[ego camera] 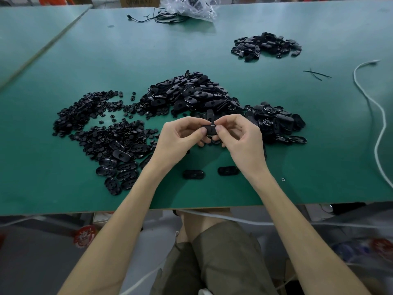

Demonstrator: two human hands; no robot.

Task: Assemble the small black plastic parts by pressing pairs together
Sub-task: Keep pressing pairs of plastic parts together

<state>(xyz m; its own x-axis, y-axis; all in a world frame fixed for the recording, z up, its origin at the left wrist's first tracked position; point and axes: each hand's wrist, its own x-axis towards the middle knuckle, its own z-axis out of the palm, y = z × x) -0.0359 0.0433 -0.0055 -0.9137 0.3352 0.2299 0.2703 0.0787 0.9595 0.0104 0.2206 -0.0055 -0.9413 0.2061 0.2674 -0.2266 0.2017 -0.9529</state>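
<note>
Left hand (180, 137) and right hand (238, 135) pinch one black part (209, 129) above the table (63, 188); squeeze squarely, thumbs opposed, until seated.

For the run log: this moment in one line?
phase: assembly | left hand: pinches black part | right hand: pinches it | above green table

Everything is being seen through one wide-angle head camera, being pointed forward and down from close above the desk (308, 167); the left hand (180, 135) and right hand (242, 137) are being framed near centre.
</note>
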